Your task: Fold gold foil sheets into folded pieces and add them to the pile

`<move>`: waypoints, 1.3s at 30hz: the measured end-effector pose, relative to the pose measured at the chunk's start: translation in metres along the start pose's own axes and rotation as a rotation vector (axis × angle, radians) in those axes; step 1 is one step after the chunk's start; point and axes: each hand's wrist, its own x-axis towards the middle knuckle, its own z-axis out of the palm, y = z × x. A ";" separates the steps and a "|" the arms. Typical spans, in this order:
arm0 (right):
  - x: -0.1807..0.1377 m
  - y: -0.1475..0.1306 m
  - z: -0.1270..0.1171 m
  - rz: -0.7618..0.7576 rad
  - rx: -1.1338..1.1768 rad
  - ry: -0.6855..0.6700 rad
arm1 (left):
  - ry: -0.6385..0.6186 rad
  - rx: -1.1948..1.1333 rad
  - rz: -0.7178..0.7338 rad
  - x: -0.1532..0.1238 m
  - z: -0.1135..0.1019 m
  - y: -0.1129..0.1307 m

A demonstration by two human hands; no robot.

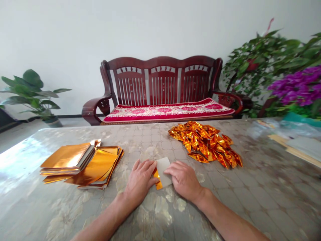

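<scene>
A small sheet of foil paper (165, 174) lies on the table in front of me, its pale grey back facing up. Along its left side a strip is folded over, showing shiny gold. My left hand (140, 180) grips that folded edge, with the thumb low and the fingers over the strip. From the right, my right hand (185, 180) has its fingers curled and pressed on the sheet's right part. On the left side are stacks of flat gold foil paper (67, 156). Farther back to the right is a heap of folded gold foil pieces (203, 142).
A patterned cover lies over the table (140, 214). Plastic bags (265, 127) and flat boards (301, 150) are at its right end. Behind it stands a dark red wooden bench (163, 80) with a red cushion. Potted plants (32, 90) and purple flowers (298, 85) flank it.
</scene>
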 end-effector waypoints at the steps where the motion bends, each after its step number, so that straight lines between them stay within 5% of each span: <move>1: 0.001 0.001 0.000 -0.013 -0.023 -0.016 | -0.014 -0.009 0.012 -0.001 0.000 -0.003; 19: 0.007 -0.003 0.002 -0.123 -0.012 -0.132 | -0.131 -0.148 0.018 0.003 -0.001 -0.012; 24: 0.006 0.003 0.004 -0.034 -0.016 -0.098 | -0.106 -0.158 0.025 0.003 0.003 -0.016; 39: 0.009 -0.004 0.002 -0.119 -0.022 -0.146 | -0.100 -0.171 0.015 0.003 0.007 -0.017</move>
